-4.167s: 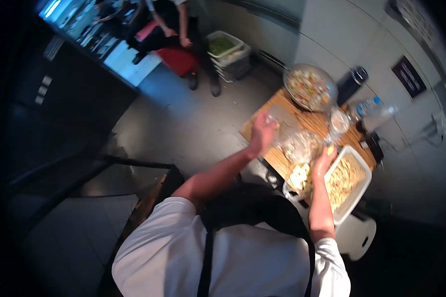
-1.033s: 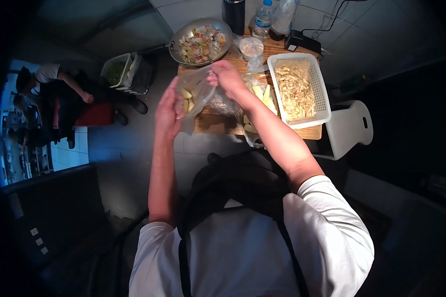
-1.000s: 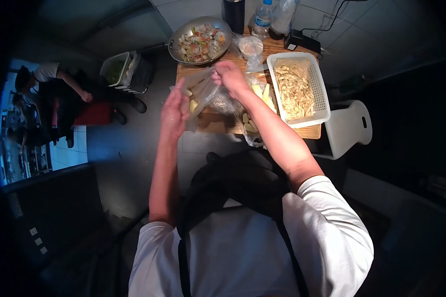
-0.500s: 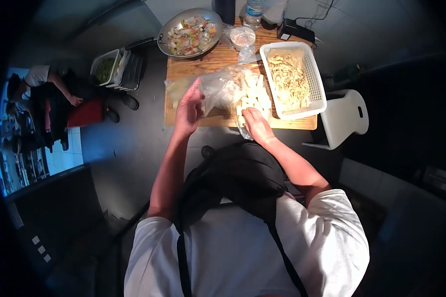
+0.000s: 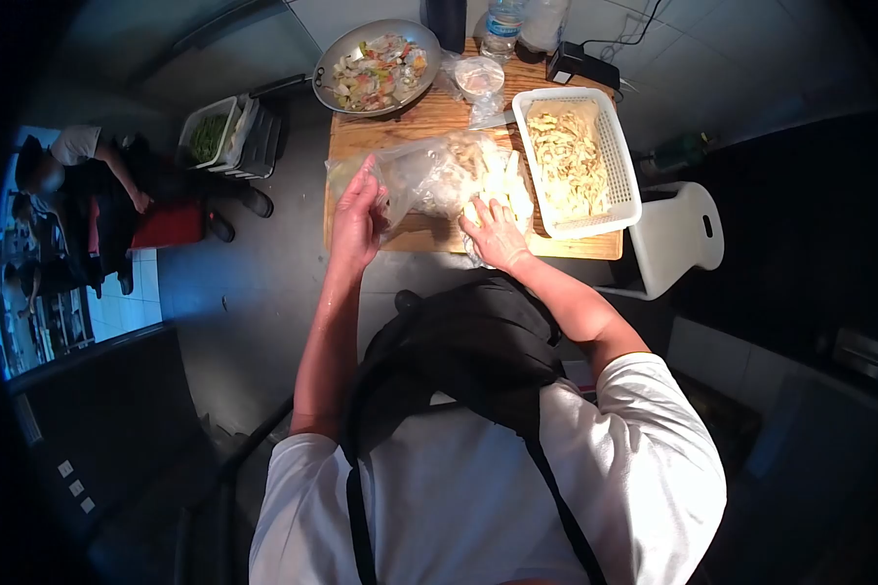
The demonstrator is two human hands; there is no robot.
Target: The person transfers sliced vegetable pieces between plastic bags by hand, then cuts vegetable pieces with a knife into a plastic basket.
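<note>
A clear plastic bag (image 5: 418, 177) lies across the wooden table, with pale cut strips of food (image 5: 504, 175) at its right end. My left hand (image 5: 359, 210) is closed on the bag's left part, thumb side up. Over the near end of the strips rests my right hand (image 5: 498, 237), palm down, fingers apart and touching them. What lies under its palm is hidden. Just right of the strips stands a white perforated basket (image 5: 631, 185) holding thin yellowish shreds (image 5: 570, 161).
At the back left of the table (image 5: 400, 125) sits a frying pan (image 5: 380, 66) of mixed chopped food. Behind are a small wrapped tub (image 5: 479, 75), a water bottle (image 5: 500, 29) and a black adapter (image 5: 582, 68). A white stool (image 5: 678, 234) stands right; a seated person (image 5: 78, 175) is far left.
My left hand has closed on the bag and shifted slightly left and toward me. My right hand has spread its fingers over the strips.
</note>
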